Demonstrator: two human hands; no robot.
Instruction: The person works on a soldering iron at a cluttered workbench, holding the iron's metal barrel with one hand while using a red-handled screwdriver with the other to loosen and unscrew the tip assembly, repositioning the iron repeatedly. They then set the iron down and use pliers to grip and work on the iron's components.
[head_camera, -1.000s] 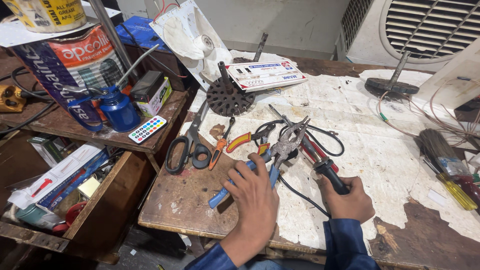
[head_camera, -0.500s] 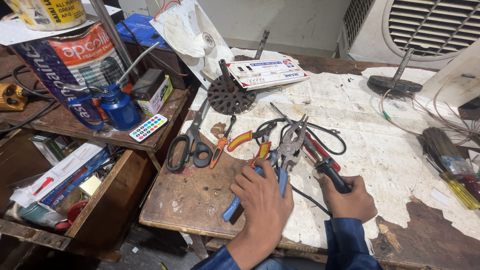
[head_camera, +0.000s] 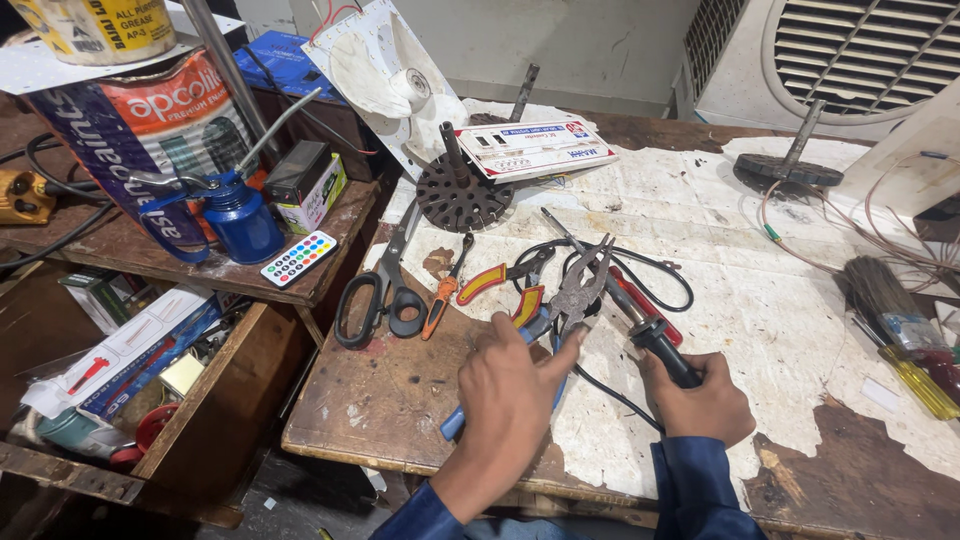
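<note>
Our left hand (head_camera: 510, 385) closes around the blue-handled pliers (head_camera: 560, 310), whose grey jaws point away from us over the worn workbench (head_camera: 400, 400). Our right hand (head_camera: 705, 400) grips the black handle of a soldering iron (head_camera: 650, 325), its black cord (head_camera: 640, 270) looping behind the pliers. Just left of the pliers lie red-and-yellow-handled cutters (head_camera: 500, 282), a small orange screwdriver (head_camera: 445, 290) and black-handled scissors (head_camera: 385, 290). Farther back we see a round toothed metal part (head_camera: 462, 195). On the side shelf stand a blue oil can (head_camera: 243, 215) and a small white remote (head_camera: 298, 258).
</note>
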